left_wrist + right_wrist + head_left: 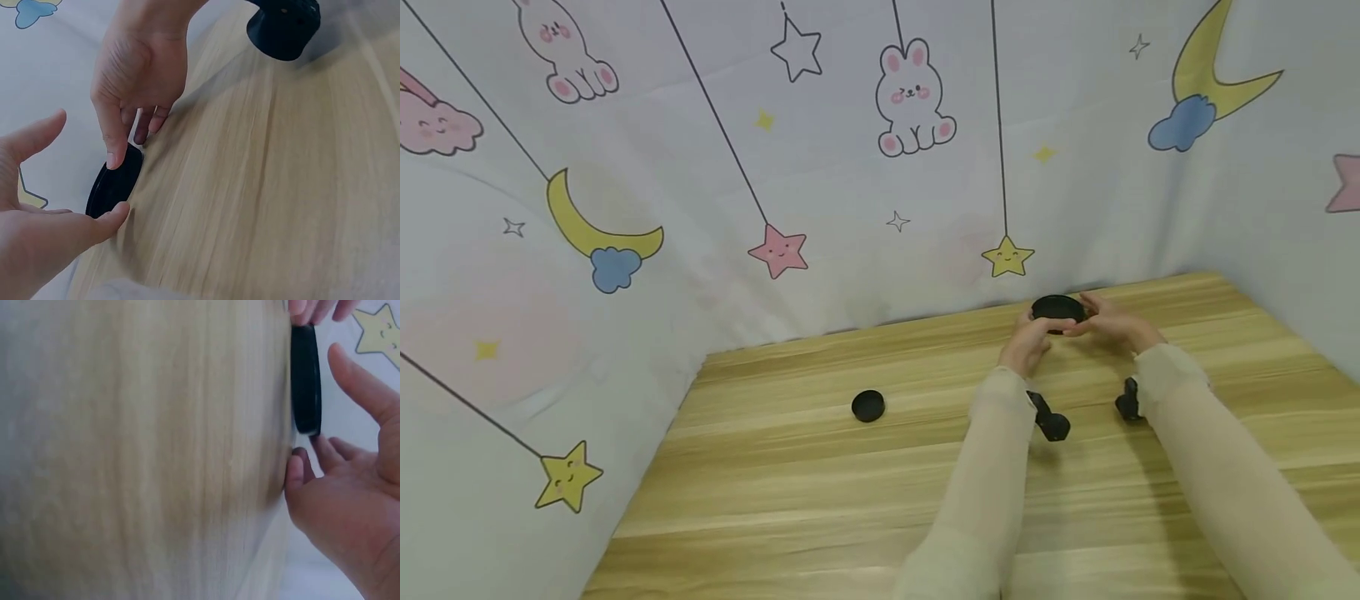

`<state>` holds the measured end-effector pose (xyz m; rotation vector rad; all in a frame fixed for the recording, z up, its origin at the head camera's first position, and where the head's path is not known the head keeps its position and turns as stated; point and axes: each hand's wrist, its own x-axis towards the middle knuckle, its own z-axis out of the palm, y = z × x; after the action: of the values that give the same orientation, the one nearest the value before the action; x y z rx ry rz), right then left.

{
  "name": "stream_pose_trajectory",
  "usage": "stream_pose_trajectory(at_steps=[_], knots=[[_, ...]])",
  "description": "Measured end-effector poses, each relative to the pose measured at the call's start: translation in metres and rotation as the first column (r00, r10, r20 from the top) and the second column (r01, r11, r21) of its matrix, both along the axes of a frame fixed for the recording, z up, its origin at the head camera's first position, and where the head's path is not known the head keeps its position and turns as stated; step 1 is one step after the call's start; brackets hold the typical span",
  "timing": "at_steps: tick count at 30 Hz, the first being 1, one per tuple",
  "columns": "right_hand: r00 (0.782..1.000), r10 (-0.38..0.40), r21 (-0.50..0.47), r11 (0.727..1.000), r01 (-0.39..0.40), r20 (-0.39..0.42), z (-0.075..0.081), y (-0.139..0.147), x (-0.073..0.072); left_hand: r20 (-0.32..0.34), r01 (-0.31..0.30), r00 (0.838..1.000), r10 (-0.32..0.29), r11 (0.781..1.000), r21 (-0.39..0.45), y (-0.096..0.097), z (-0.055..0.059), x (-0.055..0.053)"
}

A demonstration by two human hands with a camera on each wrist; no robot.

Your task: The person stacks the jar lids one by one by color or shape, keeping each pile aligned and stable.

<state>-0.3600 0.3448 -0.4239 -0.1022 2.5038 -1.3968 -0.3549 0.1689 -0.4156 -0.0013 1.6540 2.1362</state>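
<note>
A shallow round black dish (pixel 1057 307) is between my hands near the back of the table. My left hand (pixel 1027 342) holds its left side, one digit stretched along the front rim. At the right side my right hand (pixel 1116 325) holds the edge. In the left wrist view, the right thumb lies over the rim of the dish (pixel 112 184), while the left hand (pixel 50 240) has its thumb raised and a fingertip at the near end. The right wrist view shows the dish edge-on, with right fingertips (pixel 322 450) at its lower end.
A smaller round black dish (pixel 868 407) stands on the wooden table (pixel 760 500), left of the arms. Black wrist devices (pixel 1052 425) hang under the forearms. A white cloth backdrop with cartoon stars, moons and rabbits (pixel 913 100) closes off the table's back and sides.
</note>
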Motion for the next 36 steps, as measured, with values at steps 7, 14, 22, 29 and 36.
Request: stream_pose_trajectory(at_steps=[7,14,22,29,36], knots=[[1.000,-0.012,-0.030,0.999,0.011,-0.016,0.005,-0.007,0.006,-0.023,-0.015,1.000,0.015,1.000,0.018,0.001,0.002,0.001],[0.999,-0.037,-0.013,0.999,0.037,-0.018,0.009,-0.009,0.010,-0.013,-0.084,0.996,0.084,0.996,0.044,0.004,0.005,0.001],[0.996,-0.072,-0.010,0.997,0.072,-0.053,0.010,-0.015,0.014,-0.075,-0.155,0.985,0.153,0.988,-0.016,0.000,0.009,0.001],[0.995,-0.064,-0.099,0.994,0.056,-0.077,0.016,-0.012,0.022,-0.122,-0.198,0.974,0.191,0.979,-0.045,-0.001,0.013,0.001],[0.992,-0.076,-0.153,0.986,0.061,-0.096,0.023,-0.011,0.027,-0.162,-0.239,0.961,0.225,0.969,-0.069,-0.005,0.017,-0.001]])
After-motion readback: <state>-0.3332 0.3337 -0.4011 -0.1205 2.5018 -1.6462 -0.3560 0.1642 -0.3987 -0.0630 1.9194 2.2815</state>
